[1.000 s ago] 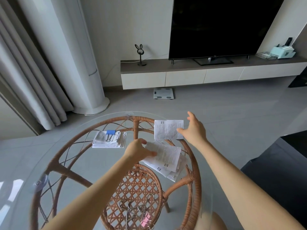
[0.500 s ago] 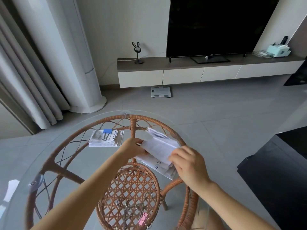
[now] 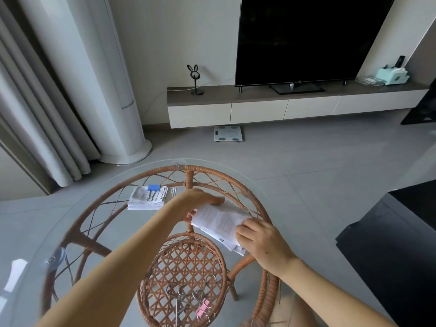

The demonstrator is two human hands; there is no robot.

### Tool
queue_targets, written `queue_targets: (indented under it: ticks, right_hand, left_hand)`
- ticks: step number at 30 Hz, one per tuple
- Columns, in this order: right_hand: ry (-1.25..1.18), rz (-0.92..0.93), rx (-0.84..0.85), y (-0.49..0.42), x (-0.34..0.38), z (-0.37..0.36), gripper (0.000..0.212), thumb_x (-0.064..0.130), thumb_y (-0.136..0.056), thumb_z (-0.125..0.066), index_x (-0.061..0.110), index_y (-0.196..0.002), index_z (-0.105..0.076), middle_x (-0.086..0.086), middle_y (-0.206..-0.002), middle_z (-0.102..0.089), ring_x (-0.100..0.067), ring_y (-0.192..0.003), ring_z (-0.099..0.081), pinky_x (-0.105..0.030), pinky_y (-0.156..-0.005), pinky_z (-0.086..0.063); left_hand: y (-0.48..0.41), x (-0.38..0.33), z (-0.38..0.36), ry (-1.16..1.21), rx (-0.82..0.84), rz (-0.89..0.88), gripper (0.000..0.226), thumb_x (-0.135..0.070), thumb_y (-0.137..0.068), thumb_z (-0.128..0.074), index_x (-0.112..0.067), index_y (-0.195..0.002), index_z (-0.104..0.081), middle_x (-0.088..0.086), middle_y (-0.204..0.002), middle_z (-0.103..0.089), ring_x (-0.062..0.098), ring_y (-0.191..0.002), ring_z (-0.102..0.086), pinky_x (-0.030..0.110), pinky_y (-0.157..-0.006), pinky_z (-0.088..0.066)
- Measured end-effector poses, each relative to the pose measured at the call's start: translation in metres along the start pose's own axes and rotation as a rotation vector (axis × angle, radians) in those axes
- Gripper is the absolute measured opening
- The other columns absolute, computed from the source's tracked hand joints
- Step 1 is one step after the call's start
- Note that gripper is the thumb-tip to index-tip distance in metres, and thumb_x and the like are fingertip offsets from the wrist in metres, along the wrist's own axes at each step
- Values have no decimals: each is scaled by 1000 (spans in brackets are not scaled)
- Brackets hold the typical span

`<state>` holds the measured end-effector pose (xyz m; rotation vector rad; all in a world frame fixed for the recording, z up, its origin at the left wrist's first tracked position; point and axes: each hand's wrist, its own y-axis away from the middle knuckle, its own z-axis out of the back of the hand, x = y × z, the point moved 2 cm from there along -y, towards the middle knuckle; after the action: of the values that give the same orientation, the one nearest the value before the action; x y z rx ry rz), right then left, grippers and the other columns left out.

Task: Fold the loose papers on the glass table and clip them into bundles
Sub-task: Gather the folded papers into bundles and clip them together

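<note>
While both hands work at the right side of the glass table [image 3: 111, 234], a printed sheet [image 3: 218, 219] sits between them, raised slightly above the loose papers [image 3: 236, 249] that lie on the glass just beneath it. The left hand [image 3: 200, 202] grips the sheet's far left end, fingers curled over the top and the thumb showing underneath. The right hand [image 3: 263, 245] holds the near right end with bent fingers pressed onto the paper; its thumb is hidden. On the far left part of the glass, well apart from the hands, lies a clipped bundle [image 3: 146, 201] with a blue clip [image 3: 153, 187] on its far edge. A wicker frame [image 3: 188, 179] shows through the glass, and on its round lower shelf [image 3: 162, 263] lie a pink clip [image 3: 203, 308] and several metal clips [image 3: 186, 296]. Beyond the table stand a dark television [image 3: 306, 36] on a low cabinet [image 3: 259, 108], a bathroom scale [image 3: 228, 133] on the floor, and pale curtains [image 3: 35, 114] at the left.
</note>
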<state>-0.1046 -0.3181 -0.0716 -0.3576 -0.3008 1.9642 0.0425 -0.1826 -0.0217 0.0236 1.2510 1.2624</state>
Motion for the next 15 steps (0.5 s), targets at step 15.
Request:
queue_targets:
  ticks: [15]
  right_hand:
    - [-769, -1221, 322, -26, -26, 23, 81, 49, -73, -76, 14, -137, -41, -7, -126, -57, -22, -112, -56, -23, -77, -42]
  left_hand:
    - [-12, 35, -26, -497, -430, -254, 53, -53, -77, -71, -11, -105, -53, 6, -105, -64, 19, -82, -59, 26, -68, -52]
